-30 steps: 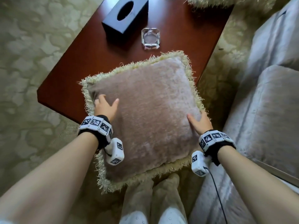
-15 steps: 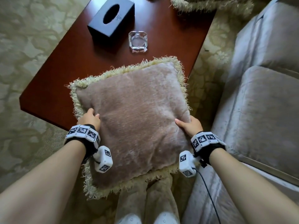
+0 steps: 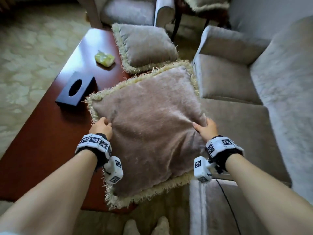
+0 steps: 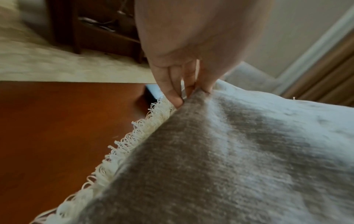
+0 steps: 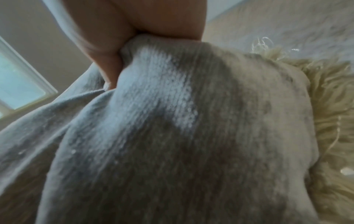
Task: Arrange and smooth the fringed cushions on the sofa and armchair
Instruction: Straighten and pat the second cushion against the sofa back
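Most of the fingers are buried under the big fringed cushion (image 3: 149, 131) in the head view, so you only get knuckles and thumbs there. The wrist cams fill that in: the left hand (image 3: 102, 128) pinches the cushion's left edge right where the cream fringe (image 4: 122, 145) meets the plush, and the right hand (image 3: 205, 129) has a fistful of fabric bunched up at the right edge. The right wrist picture is blurry and nearly all cushion, so what's beyond that hand can't be made out.

The cushion sits between the two hands, tilted, over the near end of the red-brown coffee table (image 3: 42, 150); whether its underside touches the wood is hidden. Its far corner overlaps a second fringed cushion (image 3: 145, 46) lying on the table beyond the hands.

Ahead of the left hand are a dark tissue box (image 3: 76, 89) and, further on, a crumpled yellow thing (image 3: 104, 59), too small to identify. The grey sofa (image 3: 237, 102) runs along just right of the right hand. An armchair (image 3: 128, 12) is cut off at the top edge.
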### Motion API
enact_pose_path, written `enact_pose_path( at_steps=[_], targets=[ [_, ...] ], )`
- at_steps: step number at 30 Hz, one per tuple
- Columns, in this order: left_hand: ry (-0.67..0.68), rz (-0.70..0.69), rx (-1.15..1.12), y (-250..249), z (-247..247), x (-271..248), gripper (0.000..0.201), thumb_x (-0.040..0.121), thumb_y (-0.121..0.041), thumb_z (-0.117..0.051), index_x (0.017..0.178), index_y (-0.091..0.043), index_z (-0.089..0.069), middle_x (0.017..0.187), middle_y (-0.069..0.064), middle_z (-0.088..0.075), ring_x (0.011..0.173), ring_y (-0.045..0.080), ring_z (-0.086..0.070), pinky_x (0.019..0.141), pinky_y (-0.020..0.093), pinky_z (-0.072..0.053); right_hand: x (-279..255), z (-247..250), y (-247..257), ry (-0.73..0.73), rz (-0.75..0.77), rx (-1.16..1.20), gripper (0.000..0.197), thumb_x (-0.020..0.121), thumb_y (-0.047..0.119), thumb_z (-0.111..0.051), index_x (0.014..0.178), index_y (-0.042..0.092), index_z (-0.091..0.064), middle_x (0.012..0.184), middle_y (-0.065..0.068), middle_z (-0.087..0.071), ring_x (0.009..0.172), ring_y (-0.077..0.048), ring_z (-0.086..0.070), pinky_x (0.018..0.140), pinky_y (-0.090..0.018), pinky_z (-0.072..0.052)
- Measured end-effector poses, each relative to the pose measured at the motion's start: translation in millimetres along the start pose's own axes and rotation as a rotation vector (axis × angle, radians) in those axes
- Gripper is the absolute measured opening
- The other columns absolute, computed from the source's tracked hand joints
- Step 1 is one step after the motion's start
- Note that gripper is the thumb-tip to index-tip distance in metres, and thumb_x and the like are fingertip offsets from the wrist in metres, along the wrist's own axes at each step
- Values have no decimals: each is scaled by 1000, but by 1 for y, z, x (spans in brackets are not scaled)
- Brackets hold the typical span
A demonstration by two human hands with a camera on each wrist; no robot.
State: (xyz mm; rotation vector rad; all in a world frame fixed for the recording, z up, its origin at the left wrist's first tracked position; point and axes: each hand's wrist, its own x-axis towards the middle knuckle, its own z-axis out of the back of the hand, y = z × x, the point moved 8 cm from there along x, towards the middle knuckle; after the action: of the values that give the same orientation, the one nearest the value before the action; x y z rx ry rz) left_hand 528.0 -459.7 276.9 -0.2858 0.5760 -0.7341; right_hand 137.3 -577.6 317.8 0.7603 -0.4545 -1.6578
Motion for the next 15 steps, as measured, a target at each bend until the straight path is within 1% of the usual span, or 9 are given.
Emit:
enact_pose_path(
  at_steps=[2, 3, 4, 5, 7, 9, 12, 15],
  targets=[
    [-9, -108, -15, -64, 14, -3, 18, 95, -26, -45, 98, -11, -54, 111, 22, -59, 104, 39, -54, 81, 36, -41, 6, 58, 7, -102, 2, 28, 46, 77, 30, -71, 115, 5, -61, 114, -17, -64, 110, -33, -58, 97, -45, -45],
    [-16, -145, -18, -87, 19, -3, 18, 95, -27, -45, 98, -11, -53, 111, 22, -58, 104, 39, -54, 81, 36, -40, 10, 76, 9, -126, 3, 33, 49, 78, 31, -70, 117, 4, -59, 117, -18, -63, 112, -34, -56, 99, -45, -44],
    [-16, -171, -21, -106, 23, -3, 18, 95, -28, -45, 97, -12, -53, 111, 22, -58, 104, 38, -54, 80, 36, -40, 13, 91, 10, -140, 3, 37, 51, 79, 30, -70, 120, 3, -57, 121, -18, -60, 115, -35, -54, 101, -45, -42],
    [-17, -217, -27, -136, 25, -5, 17, 95, -29, -44, 96, -14, -53, 110, 21, -59, 103, 38, -55, 80, 36, -39, 14, 119, 13, -174, -2, 60, 55, 80, 30, -69, 125, 2, -53, 126, -18, -56, 119, -34, -52, 104, -43, -40],
    [-5, -276, -46, -188, 27, -10, 18, 95, -29, -44, 98, -15, -54, 110, 19, -60, 102, 38, -55, 81, 37, -40, 21, 163, 9, -218, -11, 86, 60, 82, 31, -67, 130, 1, -49, 130, -17, -53, 123, -33, -49, 105, -40, -39],
    [7, -342, -50, -244, 24, -16, 19, 95, -29, -44, 102, -14, -55, 111, 19, -60, 103, 38, -55, 83, 37, -41, 28, 209, 3, -278, -22, 68, 58, 84, 31, -65, 130, 1, -49, 130, -17, -54, 121, -32, -51, 103, -37, -39],
    [16, -444, -24, -330, 12, -28, 22, 95, -28, -44, 107, -12, -55, 114, 19, -60, 104, 37, -55, 82, 35, -40, 45, 274, -18, -392, -56, 84, 59, 82, 36, -66, 129, 4, -50, 132, -16, -54, 122, -32, -50, 105, -41, -40],
    [25, -514, -20, -407, -2, -42, 24, 95, -26, -45, 112, -11, -56, 117, 20, -58, 107, 38, -54, 84, 36, -41, 65, 332, -33, -468, -53, 91, 50, 85, 33, -63, 125, 5, -52, 129, -15, -54, 120, -32, -50, 102, -39, -40]
  ],
)
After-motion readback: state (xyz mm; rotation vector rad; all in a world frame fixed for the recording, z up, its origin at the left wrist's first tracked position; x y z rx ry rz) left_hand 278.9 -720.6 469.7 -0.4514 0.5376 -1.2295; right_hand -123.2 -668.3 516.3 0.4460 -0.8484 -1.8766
